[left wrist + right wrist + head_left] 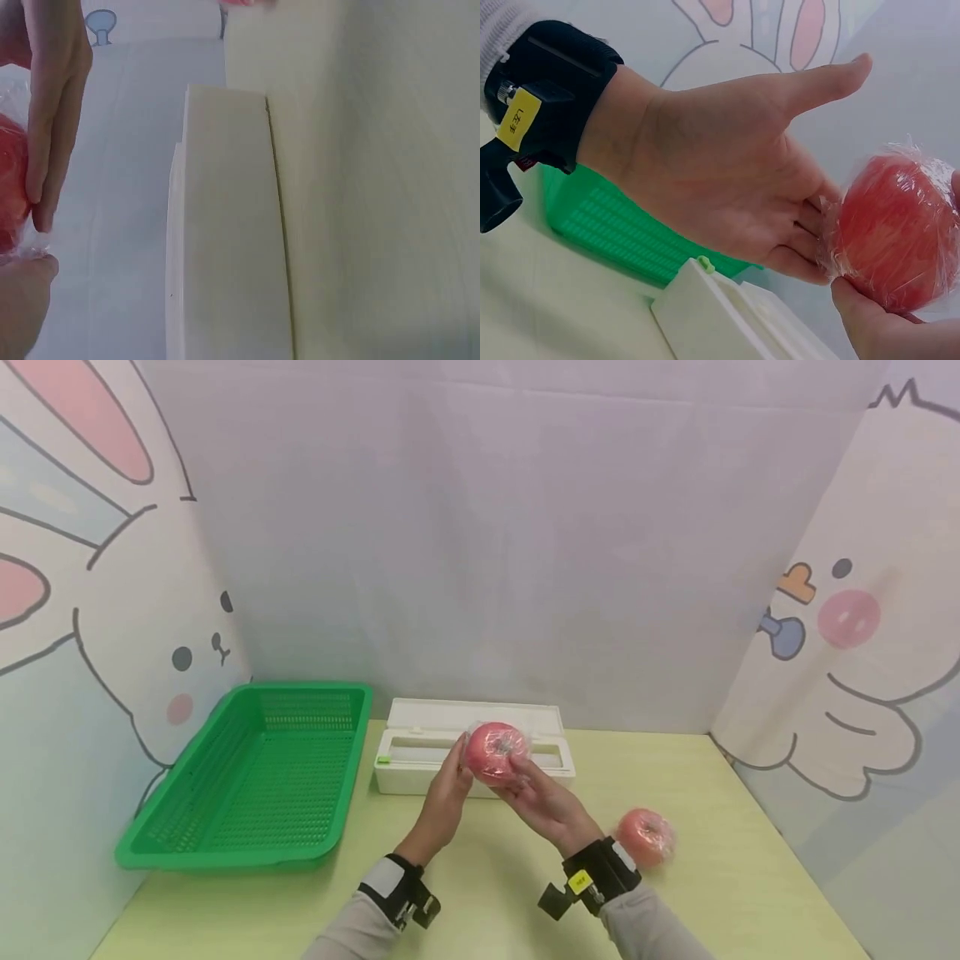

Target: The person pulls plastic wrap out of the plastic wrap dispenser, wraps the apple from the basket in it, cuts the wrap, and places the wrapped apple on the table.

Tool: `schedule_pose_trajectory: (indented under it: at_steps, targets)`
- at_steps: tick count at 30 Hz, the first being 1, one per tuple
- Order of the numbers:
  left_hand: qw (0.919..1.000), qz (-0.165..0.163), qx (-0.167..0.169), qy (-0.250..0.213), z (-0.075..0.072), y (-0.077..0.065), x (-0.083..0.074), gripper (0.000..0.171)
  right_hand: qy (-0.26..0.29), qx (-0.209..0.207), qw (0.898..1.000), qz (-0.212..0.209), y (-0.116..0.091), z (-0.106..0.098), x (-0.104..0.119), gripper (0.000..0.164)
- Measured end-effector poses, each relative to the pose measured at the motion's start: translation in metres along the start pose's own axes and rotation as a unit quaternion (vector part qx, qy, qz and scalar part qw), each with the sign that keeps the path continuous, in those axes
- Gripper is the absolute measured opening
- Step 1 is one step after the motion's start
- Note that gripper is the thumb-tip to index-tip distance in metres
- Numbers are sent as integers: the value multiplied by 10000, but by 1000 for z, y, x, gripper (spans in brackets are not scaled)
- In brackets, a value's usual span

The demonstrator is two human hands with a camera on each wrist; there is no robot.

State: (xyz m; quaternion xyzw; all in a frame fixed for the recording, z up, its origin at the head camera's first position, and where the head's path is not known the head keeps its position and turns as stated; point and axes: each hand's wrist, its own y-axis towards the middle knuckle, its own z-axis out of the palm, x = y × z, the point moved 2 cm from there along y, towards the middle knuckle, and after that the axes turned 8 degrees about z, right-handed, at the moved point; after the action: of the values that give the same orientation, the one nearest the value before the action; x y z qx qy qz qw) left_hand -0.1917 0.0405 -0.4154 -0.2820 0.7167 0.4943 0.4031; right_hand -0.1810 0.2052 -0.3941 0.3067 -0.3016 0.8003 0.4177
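Note:
A red apple (495, 753) in clear plastic wrap is held up in front of the white box, between both hands. My right hand (546, 806) grips it from the right and below, thumb on its near side. At its left side, my left hand (444, 795) touches the wrap with extended fingers. In the right wrist view, the left hand (712, 161) shows its palm, thumb sticking up away from the apple (896, 232). The left wrist view catches only part of the apple (11, 180), with fingers of the right hand (56, 105) along it.
A white cling-film dispenser box (442, 781) with its lid raised stands at the table's back, a roll inside. Left of it sits a green plastic basket (352, 760). Another wrapped apple (646, 837) lies on the pale yellow table (720, 893) near my right wrist. Printed cloth walls surround the table.

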Motion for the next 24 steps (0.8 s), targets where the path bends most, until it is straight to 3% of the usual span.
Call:
schedule_pose_trajectory:
  at_steps: [4, 9, 16, 19, 24]
  targets:
    - [9956, -267, -89, -897, 6, -4, 4, 82, -151, 23, 9999, 76, 1, -1, -3, 58]
    - [9804, -464, -118, -1910, 10, -4, 3, 72, -359, 164, 9991, 138, 0, -7, -7, 58]
    - [9625, -798, -256, -2581, 15, -9, -1, 74, -686, 337, 9971, 32, -1, -13, -10, 61]
    - [9651, -828, -249, -2472, 15, -10, -1, 74, -590, 331, 9977, 13, -2, -13, -11, 60]
    - [9912, -822, -277, -999, 5, -10, -2, 66, -512, 234, 9984, 7, -3, -12, -12, 55]
